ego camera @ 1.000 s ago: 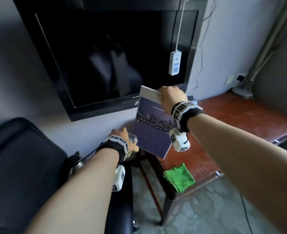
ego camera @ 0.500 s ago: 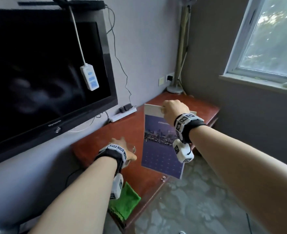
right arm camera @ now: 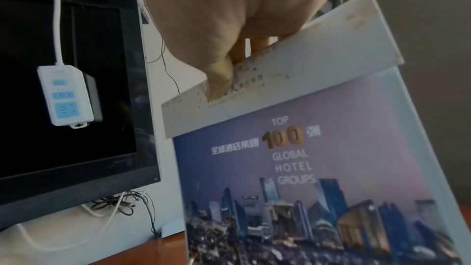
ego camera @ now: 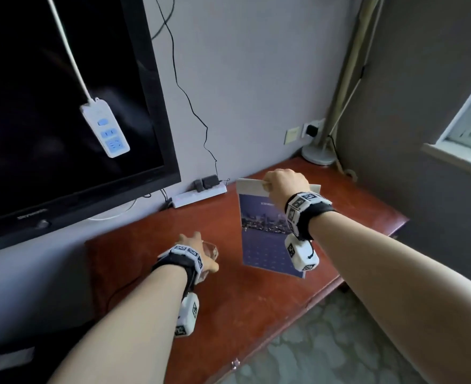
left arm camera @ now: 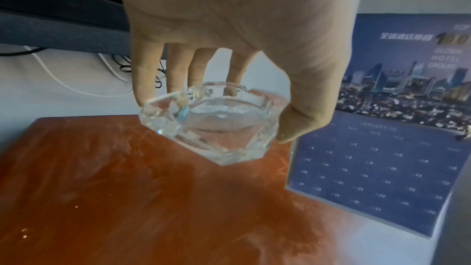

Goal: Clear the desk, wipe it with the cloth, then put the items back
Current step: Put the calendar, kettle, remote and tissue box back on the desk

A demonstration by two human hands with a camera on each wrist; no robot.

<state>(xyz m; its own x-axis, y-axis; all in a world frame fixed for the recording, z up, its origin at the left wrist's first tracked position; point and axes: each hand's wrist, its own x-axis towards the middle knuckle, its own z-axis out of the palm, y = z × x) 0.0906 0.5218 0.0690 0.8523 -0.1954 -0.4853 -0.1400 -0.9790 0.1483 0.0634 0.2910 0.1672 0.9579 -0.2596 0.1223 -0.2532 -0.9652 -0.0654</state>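
Note:
My left hand (ego camera: 192, 245) grips a clear glass ashtray (left arm camera: 214, 122) by its rim from above and holds it a little above the left part of the red-brown desk (ego camera: 228, 295). The ashtray (ego camera: 210, 250) peeks out past my fingers in the head view. My right hand (ego camera: 284, 181) pinches the top edge of a blue desk calendar (ego camera: 264, 239) with a city skyline and date grid. The calendar (right arm camera: 318, 168) hangs upright over the middle of the desk. The cloth is out of view.
A black TV (ego camera: 62, 106) hangs on the wall at the left, with a white power strip (ego camera: 105, 128) dangling in front of it. Another power strip (ego camera: 198, 194) lies at the desk's back edge. A fan base (ego camera: 318, 155) stands in the far corner.
The head view has swung right, from the black chair to the desk. Both hands have carried the ashtray and the calendar over the desk top. The green cloth has left the view.

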